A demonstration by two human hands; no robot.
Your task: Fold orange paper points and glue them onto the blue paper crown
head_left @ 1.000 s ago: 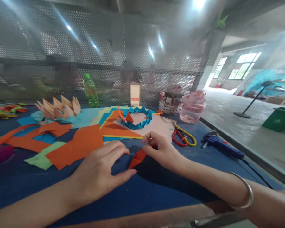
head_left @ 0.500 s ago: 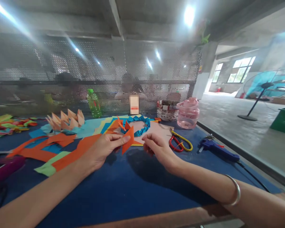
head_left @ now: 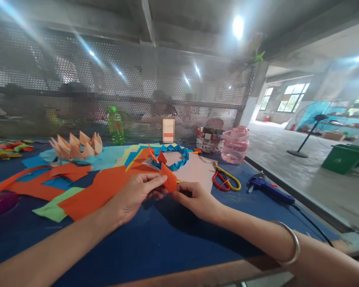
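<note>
While the left hand [head_left: 137, 193] pinches folded orange paper [head_left: 169, 178], likely to steady it, I cannot tell whether the right hand [head_left: 201, 200], at its lower corner, grips too.

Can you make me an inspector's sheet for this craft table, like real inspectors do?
Surface: blue tabletop, partly covered by coloured paper.
Job's things: one folded orange piece, in front of a zigzag blue paper ring.
Clutter: orange sheets, spiky peach ring, scissors, green bottle, pink jug; purple thing cut off at left.
Hands: left hand pinches the folded orange piece; right hand has fingers at its lower edge, grip unclear.
Cables: black cord from the blue glue gun; plug not in view.
Surroundings: mesh screen with blurred people beyond; fan and green bin at right.
</note>
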